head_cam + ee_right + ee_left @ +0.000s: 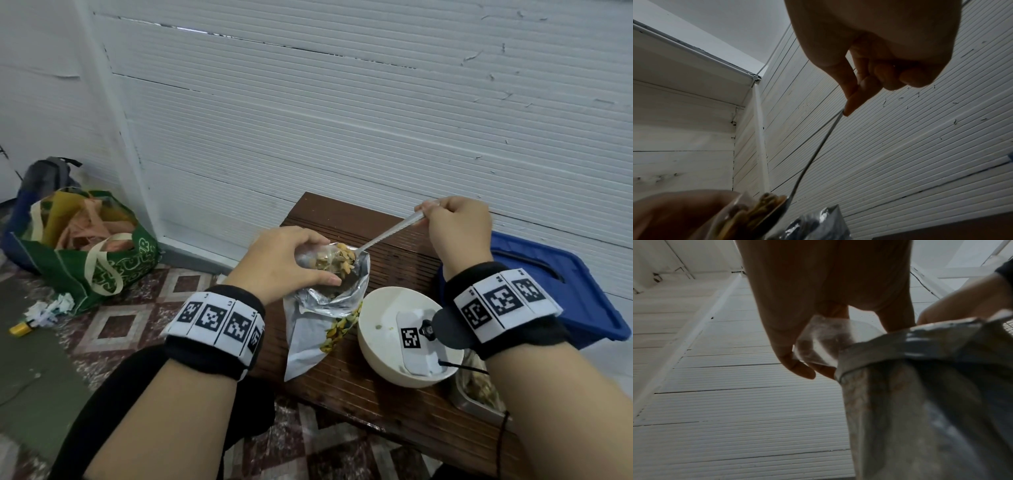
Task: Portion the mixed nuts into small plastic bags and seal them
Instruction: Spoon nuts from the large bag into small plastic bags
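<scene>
My left hand (287, 260) pinches a small clear plastic bag (317, 257) open, just above the mouth of a large foil nut pouch (322, 315) lying on the brown table (359, 387). In the left wrist view the clear bag (822, 344) sits between thumb and fingers beside the foil pouch (931, 386). My right hand (452, 226) grips the handle of a metal spoon (390, 233). Its bowl, heaped with mixed nuts (342, 262), is at the clear bag's opening. The right wrist view shows the loaded spoon (813, 162) tipped against the bag.
A white bowl (380, 318) stands on the table right of the pouch. A metal tray of nuts (476, 390) sits at the table's right edge, a blue plastic bin (555, 274) beyond it. A green shopping bag (85, 246) rests on the tiled floor at left.
</scene>
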`<state>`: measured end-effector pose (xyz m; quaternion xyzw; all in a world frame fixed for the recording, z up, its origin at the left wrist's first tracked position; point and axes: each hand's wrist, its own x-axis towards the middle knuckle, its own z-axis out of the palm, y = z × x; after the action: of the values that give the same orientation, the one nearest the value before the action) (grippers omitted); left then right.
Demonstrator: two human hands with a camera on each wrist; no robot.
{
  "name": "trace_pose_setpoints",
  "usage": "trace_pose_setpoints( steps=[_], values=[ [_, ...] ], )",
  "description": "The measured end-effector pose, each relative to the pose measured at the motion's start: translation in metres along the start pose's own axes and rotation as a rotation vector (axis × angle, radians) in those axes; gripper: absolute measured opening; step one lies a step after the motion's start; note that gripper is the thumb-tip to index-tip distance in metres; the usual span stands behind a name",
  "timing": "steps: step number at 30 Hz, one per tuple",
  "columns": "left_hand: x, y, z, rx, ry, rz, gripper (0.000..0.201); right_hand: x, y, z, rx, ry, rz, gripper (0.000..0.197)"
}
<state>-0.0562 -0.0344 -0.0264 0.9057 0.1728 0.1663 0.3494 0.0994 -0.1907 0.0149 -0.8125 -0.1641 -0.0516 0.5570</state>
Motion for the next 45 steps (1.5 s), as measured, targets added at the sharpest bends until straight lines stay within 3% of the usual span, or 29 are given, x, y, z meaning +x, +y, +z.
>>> trace_pose_setpoints(
  steps=[6,11,16,21,24,26,29,32,35,38,40,45],
  values=[
    [0.002,0.002,0.007,0.004,-0.009,0.003,0.065,-0.002,0.001,0.008,0.014,-0.025,0.016,0.029],
    [0.002,0.003,0.012,-0.016,0.028,-0.008,0.043,-0.013,-0.005,0.014,0.133,-0.112,-0.099,0.034],
    [0.002,0.002,0.012,-0.17,0.107,-0.065,0.034,-0.019,-0.01,0.009,0.299,-0.146,-0.257,0.017],
    [0.002,-0.001,0.005,-0.316,0.194,-0.099,0.024,-0.016,-0.016,0.0,0.417,-0.037,-0.344,0.015],
    [0.002,-0.003,-0.001,-0.37,0.219,-0.108,0.025,-0.014,-0.018,-0.007,0.462,0.074,-0.329,0.016],
    [0.002,-0.007,-0.004,-0.407,0.237,-0.109,0.036,-0.011,-0.017,-0.01,0.479,0.159,-0.299,0.019],
    [0.001,-0.011,-0.008,-0.465,0.232,-0.105,0.051,-0.01,-0.01,-0.011,0.363,0.195,-0.257,0.023],
    [-0.001,-0.011,-0.009,-0.471,0.13,-0.075,0.041,-0.016,-0.001,-0.001,0.128,0.043,-0.281,0.017],
    [-0.003,-0.008,-0.008,-0.401,0.042,-0.05,0.033,-0.033,0.009,0.014,-0.105,-0.125,-0.44,0.012],
    [-0.002,-0.008,-0.005,-0.322,0.019,-0.057,0.042,-0.045,0.026,0.029,-0.301,-0.201,-0.644,0.02],
    [-0.001,-0.008,-0.005,-0.306,0.014,-0.061,0.039,-0.051,0.037,0.036,-0.389,-0.242,-0.7,0.021],
    [-0.001,-0.009,-0.004,-0.282,0.022,-0.056,0.031,-0.061,0.044,0.044,-0.382,-0.35,-0.616,0.017]
  ],
)
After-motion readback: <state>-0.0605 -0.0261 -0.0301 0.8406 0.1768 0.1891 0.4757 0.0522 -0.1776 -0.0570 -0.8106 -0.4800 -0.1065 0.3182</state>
